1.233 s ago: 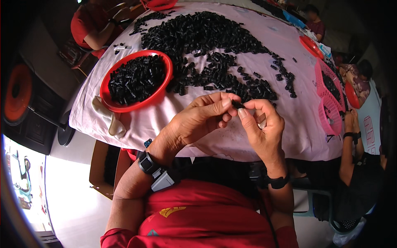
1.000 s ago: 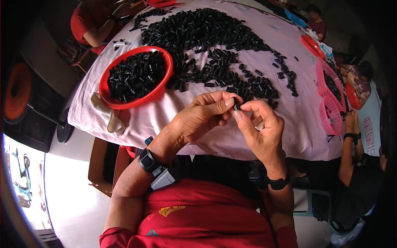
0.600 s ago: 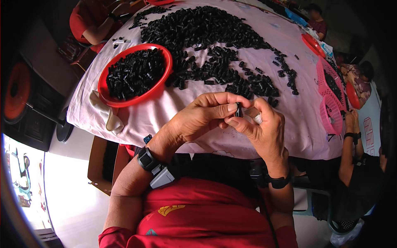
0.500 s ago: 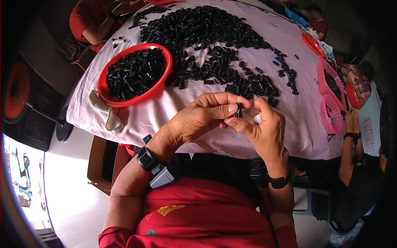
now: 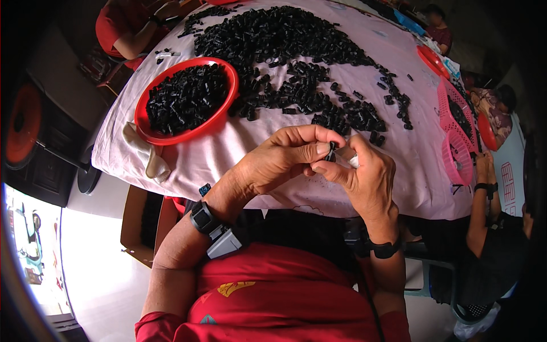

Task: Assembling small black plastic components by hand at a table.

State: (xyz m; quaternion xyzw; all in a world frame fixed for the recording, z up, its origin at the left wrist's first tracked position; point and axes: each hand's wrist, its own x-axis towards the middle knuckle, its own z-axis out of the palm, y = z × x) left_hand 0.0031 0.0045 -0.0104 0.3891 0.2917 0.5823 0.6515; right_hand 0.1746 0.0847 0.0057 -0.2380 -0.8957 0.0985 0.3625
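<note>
Above the near edge of the cloth-covered table, both my hands meet. My left hand (image 5: 282,157) pinches a small black cylindrical part (image 5: 331,154) between thumb and fingertips. My right hand (image 5: 370,179) is closed on a small thin tool (image 5: 354,161) with a white end; its flat, pale part reaches toward the black part, and most of it is hidden by my fingers. Just beyond my hands lie loose black parts (image 5: 342,111) of the same sort. To the left stands a red basin (image 5: 165,139) heaped with them.
A large heap of black parts (image 5: 279,34) covers the far middle of the pink cloth (image 5: 393,165). A whitish glove (image 5: 151,157) lies by the basin. Pink baskets (image 5: 457,157) stand at the right edge, near a co-worker's hands (image 5: 485,165). An open carton (image 5: 134,228) sits below left.
The black part has turned and tilted a little between my left fingertips. My right hand has shifted only slightly, with the thin tool still in it.
</note>
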